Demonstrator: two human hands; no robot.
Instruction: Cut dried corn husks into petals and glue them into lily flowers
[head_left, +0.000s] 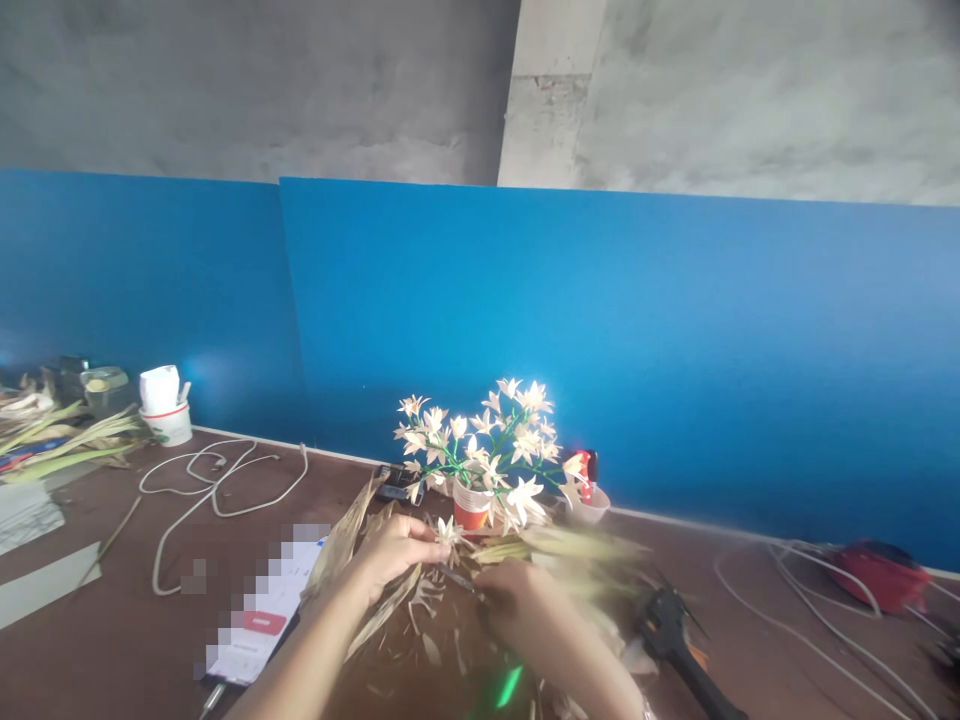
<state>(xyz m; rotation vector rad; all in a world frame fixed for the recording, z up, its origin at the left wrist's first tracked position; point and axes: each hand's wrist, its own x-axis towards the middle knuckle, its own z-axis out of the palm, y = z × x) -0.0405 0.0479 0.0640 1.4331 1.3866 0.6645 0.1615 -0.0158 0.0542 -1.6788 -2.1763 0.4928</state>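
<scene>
My left hand [401, 552] pinches a small pale flower [448, 532] with pointed petals, apparently made of dried husk. My right hand [517, 595], blurred and partly turned away, is closed on what looks like a pair of scissors [459, 580]. Their narrow grey blades point left, just below the flower. Right behind my hands stands an orange and white cup [471, 505] full of similar flowers [491, 440] on green stems. Dried husk strips [379, 625] and cut scraps lie under and around both hands.
A black glue gun [664, 620] lies at right. A phone [262, 620] with a lit screen sits left of my left arm. White cables [217, 490] loop on the brown table. A white cup [169, 420] stands farther left. The blue partition [600, 320] closes off the back.
</scene>
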